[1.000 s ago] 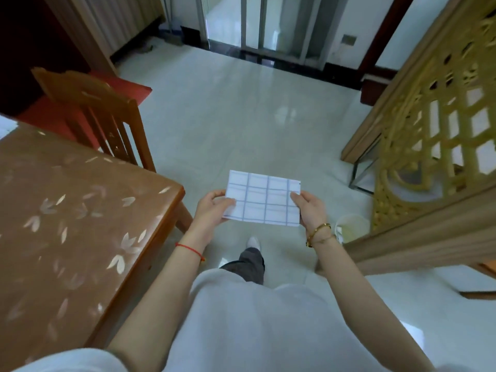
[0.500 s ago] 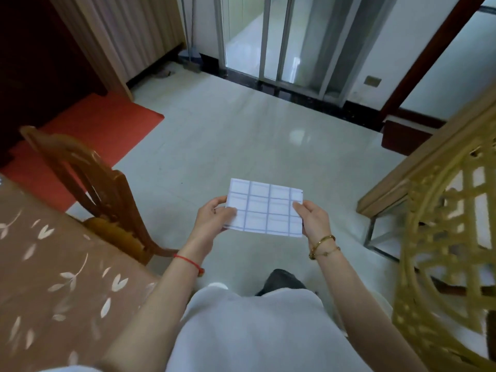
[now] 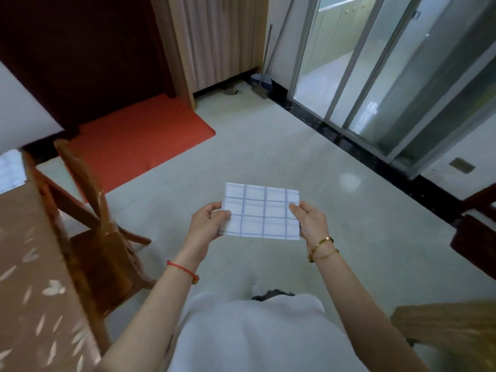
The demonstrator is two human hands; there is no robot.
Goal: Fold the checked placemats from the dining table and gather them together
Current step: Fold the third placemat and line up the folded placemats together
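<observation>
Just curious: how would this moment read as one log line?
left hand: grips folded checked placemat | right hand: grips its other end | dining table: on left

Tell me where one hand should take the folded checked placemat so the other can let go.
Pinch the middle of a short edge, coming from the side with the thumb on top. The folded placemat is held flat and level, and the right hand pinches it that way.
</observation>
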